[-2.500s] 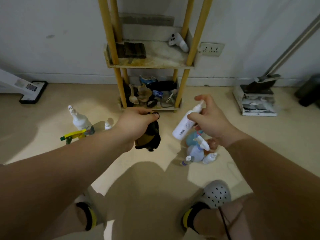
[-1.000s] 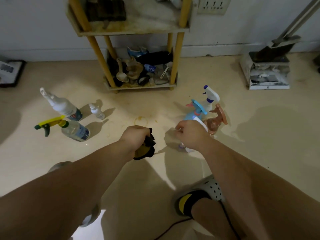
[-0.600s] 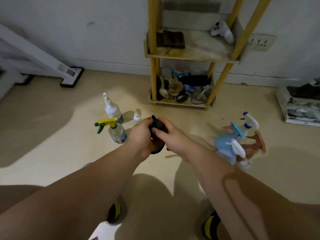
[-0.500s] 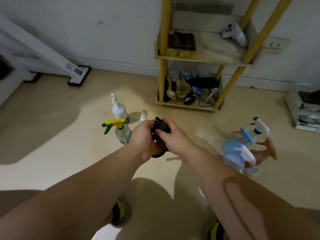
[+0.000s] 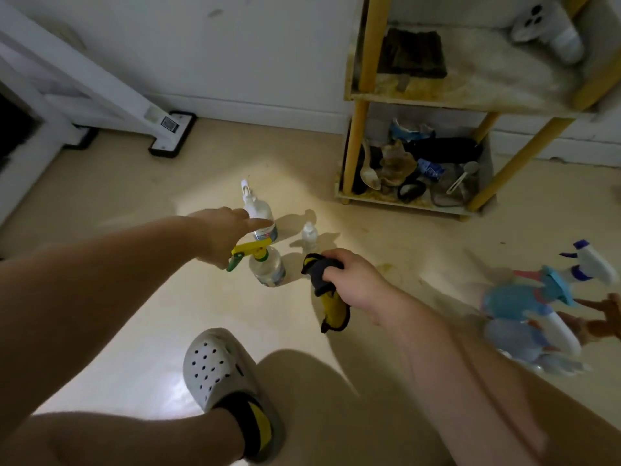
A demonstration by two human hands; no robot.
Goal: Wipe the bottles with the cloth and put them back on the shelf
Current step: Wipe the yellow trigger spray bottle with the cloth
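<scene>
My right hand (image 5: 349, 280) grips a black and yellow cloth (image 5: 331, 306) that hangs below the fist. My left hand (image 5: 225, 235) reaches out with straight fingers over a clear bottle with a yellow and green trigger (image 5: 265, 264), holding nothing. Behind it stand a white spray bottle (image 5: 257, 210) and a tiny white bottle (image 5: 309, 232). At the right lies a blurred cluster of spray bottles (image 5: 537, 307) in blue, white and brown. The wooden shelf (image 5: 366, 92) stands at the back.
The shelf's lower level holds several cluttered items (image 5: 413, 169); the upper board carries a dark pad (image 5: 411, 53) and a white object (image 5: 551, 28). A white appliance with a black base (image 5: 171, 132) leans at the left wall. My grey clog (image 5: 218, 368) is on the floor.
The cloth passed from my left hand into my right hand. My left hand let go and stretched toward the bottles on the left. The view swung left.
</scene>
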